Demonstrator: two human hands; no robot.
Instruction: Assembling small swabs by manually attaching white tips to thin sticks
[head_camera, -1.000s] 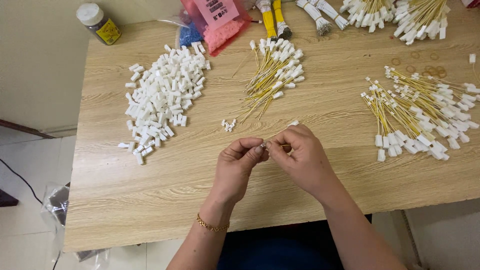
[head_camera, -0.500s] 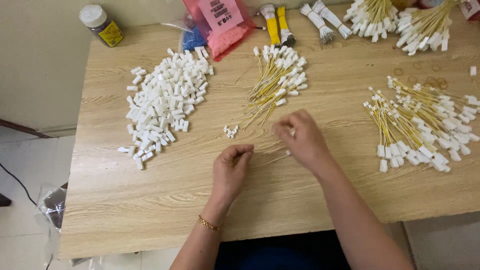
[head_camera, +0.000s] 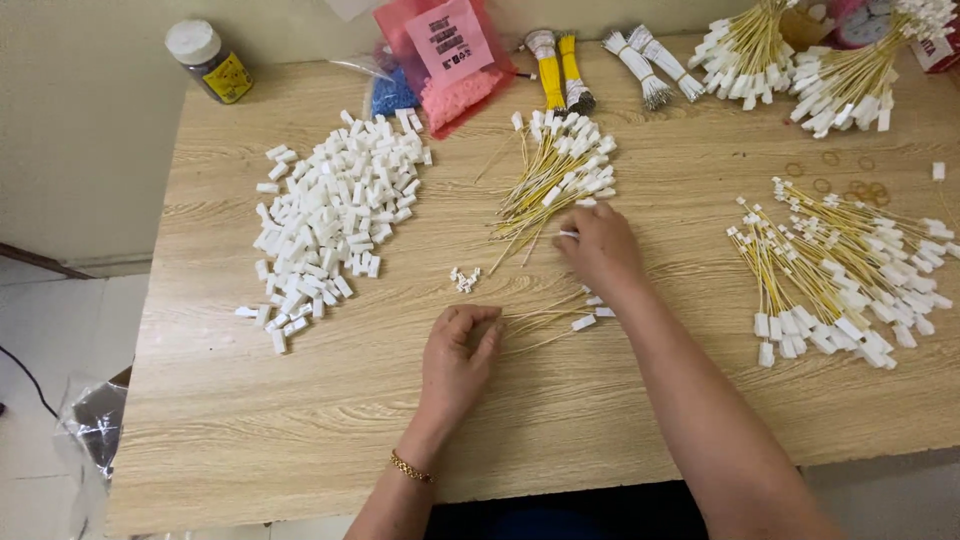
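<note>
Pinching a few yellow wires (head_camera: 545, 322) steady, the left hand (head_camera: 458, 350) should stay low while the right hand (head_camera: 598, 245) picks one wire cleanly from the loose pile (head_camera: 555, 180).

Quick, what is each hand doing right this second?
Left hand: closed on a small bunch of yellow wires.
Right hand: fingers on the middle pile of yellow wires; whether it grips one cannot be told.

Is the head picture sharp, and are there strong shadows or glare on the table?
Head view: light is soft and even; the wooden table shows no glare; only faint shadows lie under the left hand and right hand; the pile of white connectors looks sharp; edges bend slightly.
</note>
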